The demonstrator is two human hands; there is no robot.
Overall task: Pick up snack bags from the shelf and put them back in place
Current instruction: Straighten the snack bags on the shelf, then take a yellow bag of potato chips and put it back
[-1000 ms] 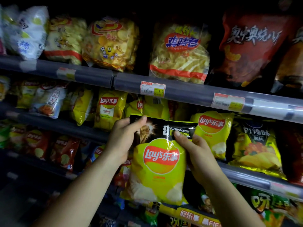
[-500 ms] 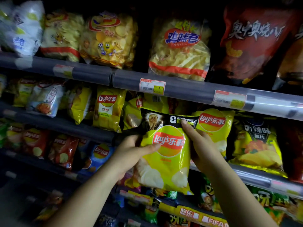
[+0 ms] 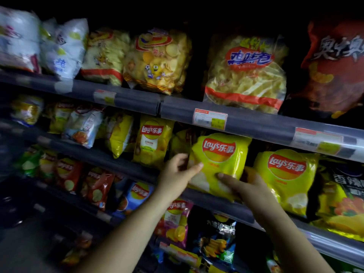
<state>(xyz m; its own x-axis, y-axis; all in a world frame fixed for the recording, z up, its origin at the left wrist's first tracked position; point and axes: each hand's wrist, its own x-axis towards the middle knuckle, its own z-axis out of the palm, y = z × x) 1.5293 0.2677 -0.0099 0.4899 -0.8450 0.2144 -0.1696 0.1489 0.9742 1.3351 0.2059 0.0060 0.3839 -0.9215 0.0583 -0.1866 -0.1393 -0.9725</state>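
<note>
A yellow Lay's chip bag (image 3: 218, 160) stands on the middle shelf (image 3: 214, 203), its top tucked under the shelf rail above. My left hand (image 3: 177, 174) grips the bag's lower left edge, thumb across its front. From the right, my right hand (image 3: 244, 186) holds the bag's lower right corner, fingers on its front. A matching yellow Lay's bag (image 3: 285, 178) stands right beside it on the same shelf.
The upper shelf (image 3: 256, 123) carries clear bags of yellow chips (image 3: 244, 73) and a red bag (image 3: 334, 66). More Lay's bags (image 3: 151, 142) fill the middle shelf to the left. Red and blue bags (image 3: 136, 196) sit on the lower shelves.
Both hands have lifted the yellow Lay's bag up and pushed it back into the middle shelf; its dark top band is now hidden under the rail. My left hand moved to the bag's lower left.
</note>
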